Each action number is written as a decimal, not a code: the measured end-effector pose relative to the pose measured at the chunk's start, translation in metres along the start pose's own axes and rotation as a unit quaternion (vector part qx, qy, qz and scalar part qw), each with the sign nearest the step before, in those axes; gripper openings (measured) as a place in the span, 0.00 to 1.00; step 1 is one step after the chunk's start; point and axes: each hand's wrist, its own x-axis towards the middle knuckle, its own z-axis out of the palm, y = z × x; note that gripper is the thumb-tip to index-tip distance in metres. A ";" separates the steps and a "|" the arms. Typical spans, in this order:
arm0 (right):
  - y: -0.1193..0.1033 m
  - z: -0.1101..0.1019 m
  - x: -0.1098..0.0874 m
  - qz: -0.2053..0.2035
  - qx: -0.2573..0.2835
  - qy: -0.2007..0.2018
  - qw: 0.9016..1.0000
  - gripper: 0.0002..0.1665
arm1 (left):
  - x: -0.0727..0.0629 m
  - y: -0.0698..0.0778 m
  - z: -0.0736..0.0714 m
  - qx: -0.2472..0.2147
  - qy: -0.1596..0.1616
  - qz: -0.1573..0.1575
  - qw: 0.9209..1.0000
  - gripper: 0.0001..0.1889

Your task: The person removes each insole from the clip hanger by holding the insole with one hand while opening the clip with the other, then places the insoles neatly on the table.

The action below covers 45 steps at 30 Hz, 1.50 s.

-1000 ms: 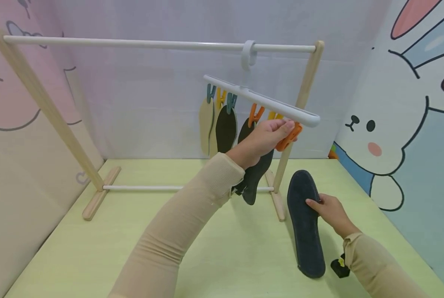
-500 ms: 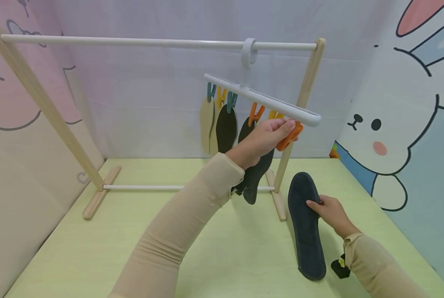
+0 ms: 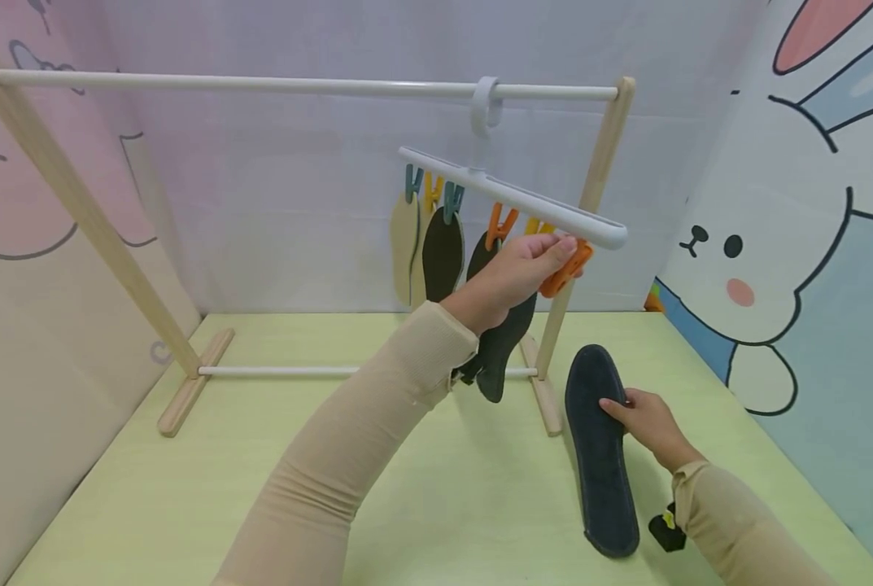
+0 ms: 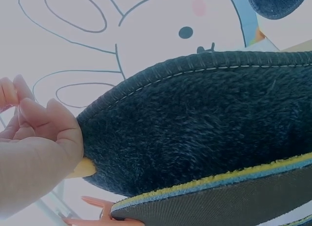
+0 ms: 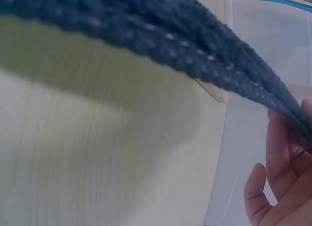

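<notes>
Far left: a wooden post [image 3: 92,228] slants down to its foot, a white rail [image 3: 260,83] running from it across the upper frame. Centre: pale insoles [image 3: 404,252] and dark insoles [image 3: 443,252] hang from clips [image 3: 453,203] under a white hanger [image 3: 546,207], which slopes down rightward. Right of centre, the left hand [image 3: 512,273] pinches an orange clip [image 3: 566,273] below the hanger's lower end. Lower right: a navy insole [image 3: 603,472] above the table [image 3: 421,505], long axis near vertical in view, top end tipped slightly left, pointing toward the table's back. The right hand [image 3: 648,419] grips its right edge above the midpoint, thumb across the face. Far right: a rabbit drawing [image 3: 766,252].
</notes>
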 end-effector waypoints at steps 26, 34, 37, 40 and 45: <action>0.001 0.007 -0.004 0.006 -0.014 -0.012 1.000 0.16 | -0.005 0.003 0.000 0.010 -0.008 0.007 1.000 0.20; 0.001 0.012 -0.001 0.003 -0.020 -0.009 1.000 0.16 | -0.004 0.000 -0.001 0.012 -0.008 0.006 1.000 0.20; 0.002 0.013 -0.001 0.003 -0.023 -0.008 1.000 0.16 | -0.004 -0.001 0.000 0.012 -0.008 0.007 1.000 0.20; 0.003 0.014 -0.001 0.001 -0.023 -0.008 1.000 0.16 | -0.003 -0.001 0.000 0.012 -0.007 0.007 1.000 0.20; 0.005 0.014 0.000 -0.005 -0.023 -0.005 1.000 0.16 | -0.004 0.000 -0.001 0.013 -0.004 0.007 1.000 0.20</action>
